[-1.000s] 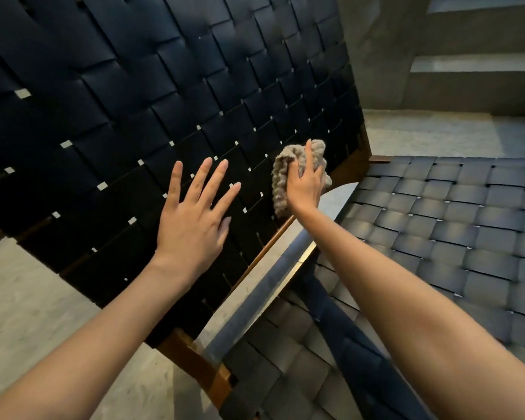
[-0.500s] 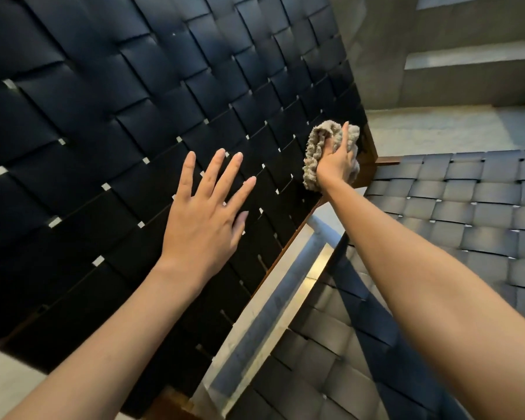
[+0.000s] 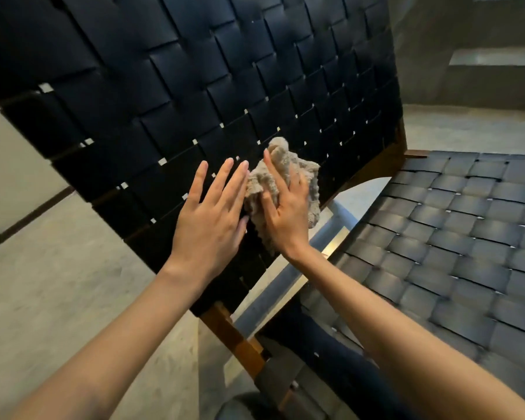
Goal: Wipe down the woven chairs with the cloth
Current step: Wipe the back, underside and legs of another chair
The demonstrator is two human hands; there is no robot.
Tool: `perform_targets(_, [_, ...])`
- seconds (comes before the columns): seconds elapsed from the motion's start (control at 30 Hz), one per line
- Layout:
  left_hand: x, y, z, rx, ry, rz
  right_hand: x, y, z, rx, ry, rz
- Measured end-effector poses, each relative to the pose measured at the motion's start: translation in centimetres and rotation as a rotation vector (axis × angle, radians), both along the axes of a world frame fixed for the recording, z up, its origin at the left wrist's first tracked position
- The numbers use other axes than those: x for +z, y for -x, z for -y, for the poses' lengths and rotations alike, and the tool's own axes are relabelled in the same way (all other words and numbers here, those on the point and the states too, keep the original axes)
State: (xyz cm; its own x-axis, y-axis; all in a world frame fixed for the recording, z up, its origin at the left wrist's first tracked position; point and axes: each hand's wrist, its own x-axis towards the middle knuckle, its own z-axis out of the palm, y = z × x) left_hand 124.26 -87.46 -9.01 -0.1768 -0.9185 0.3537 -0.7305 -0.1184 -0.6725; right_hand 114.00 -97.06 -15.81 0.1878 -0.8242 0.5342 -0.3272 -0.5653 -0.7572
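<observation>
Beige knitted cloth (image 3: 308, 174), bunched, pressed flat on the lower part of a black woven chair back (image 3: 194, 86) under the right hand (image 3: 285, 213), fingers spread over it. Left hand (image 3: 206, 219) just beside on the left, fingers straight, fingertips at the cloth's edge. Most of the weave up and left of the cloth; probably the next sweep.
</observation>
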Motion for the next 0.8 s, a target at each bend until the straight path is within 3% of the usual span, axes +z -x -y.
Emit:
perform_targets(0.23, [0.1, -2.0, -6.6, 0.019, -0.078, -0.093, -0.7, -2.1, -6.4, 0.074, 0.073, -0.094])
perform_targets(0.4, [0.0, -2.4, -9.4, -0.115, -0.129, -0.396, -0.5, -2.0, -9.8, 0.127, 0.018, -0.076])
perform_targets(0.57, [-0.5, -3.7, -12.7, -0.181, 0.035, -0.666, 1.2, -1.7, -12.6, 0.279, 0.068, -0.024])
perform_targets(0.67, [-0.6, -4.2, -13.8, -0.051, 0.197, -0.929, 4.2, -3.1, -12.9, 0.312, 0.220, -0.016])
perform_targets(0.8, [1.4, -5.1, -14.7, 0.111, 0.343, -1.515, 9.7, -6.1, -12.6, 0.414, 0.346, -0.043])
